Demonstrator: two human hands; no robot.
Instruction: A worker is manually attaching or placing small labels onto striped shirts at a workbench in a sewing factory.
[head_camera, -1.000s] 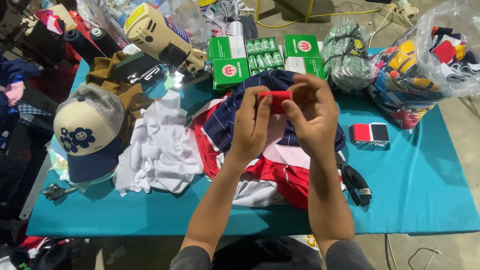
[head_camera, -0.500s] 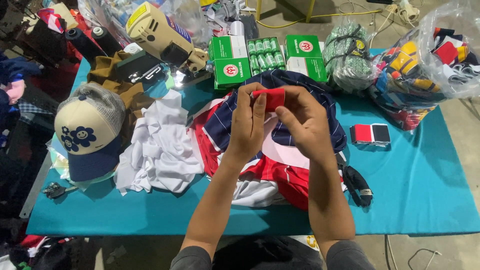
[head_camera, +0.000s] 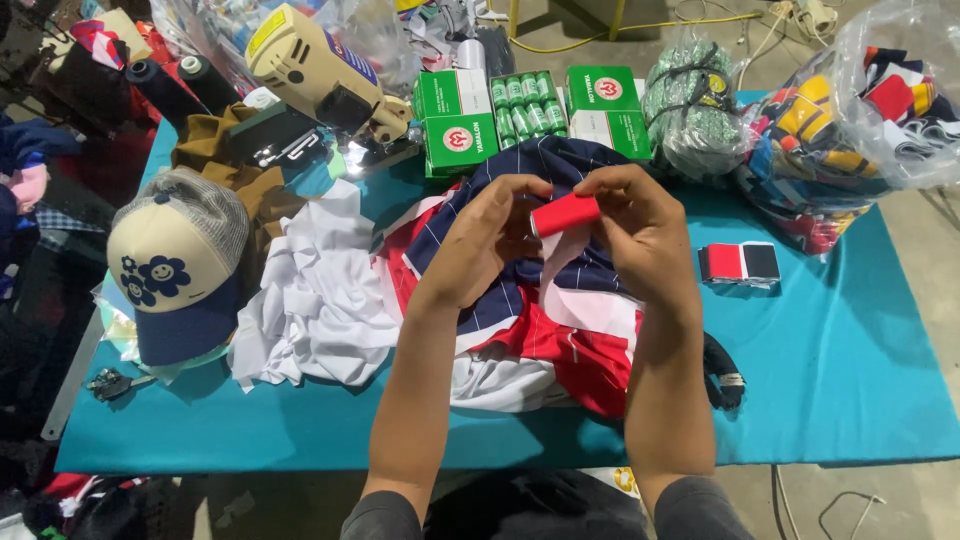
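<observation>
A red spool of thread (head_camera: 566, 214) is held between both hands above a heap of cloth. My left hand (head_camera: 492, 240) pinches its left end and my right hand (head_camera: 640, 228) curls over its right end. Under the hands lies a navy pinstriped, red and white garment (head_camera: 545, 330). White cloth pieces (head_camera: 320, 295) lie to its left on the teal table (head_camera: 830, 370).
A cream and navy cap (head_camera: 175, 265) sits at the left. A small sewing machine (head_camera: 320, 75) and green thread boxes (head_camera: 530, 105) stand at the back. Bags of cloth (head_camera: 860, 120) fill the right rear. A red, white and black fabric stack (head_camera: 740, 263) lies right of my hands.
The hands have lowered slightly with the spool and turned it; the red spool now shows lengthwise between the fingers. Nothing else has moved.
</observation>
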